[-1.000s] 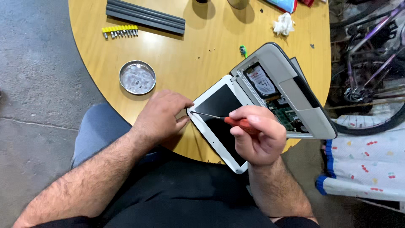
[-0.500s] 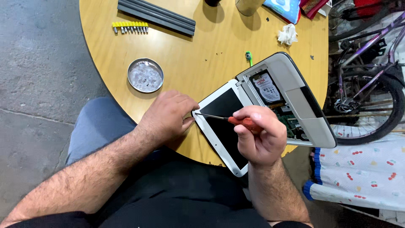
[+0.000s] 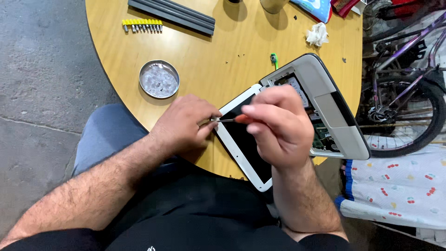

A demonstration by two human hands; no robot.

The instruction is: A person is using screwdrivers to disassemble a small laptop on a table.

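Screwdriver (image 3: 232, 119) gripped in right hand (image 3: 278, 126), tip at the white laptop lid's (image 3: 241, 139) corner on the round table (image 3: 218, 56); left hand (image 3: 183, 124) pinches there, probably a screw. Steady alignment needed.

On the round wooden surface (image 3: 223, 65) lies an opened small white laptop (image 3: 297, 125). The right hand (image 3: 278, 125) grips a red-handled screwdriver (image 3: 232, 119), its tip at the screen frame's corner, where the left hand (image 3: 186, 125) steadies the edge. A round metal dish (image 3: 159, 79) sits nearby.
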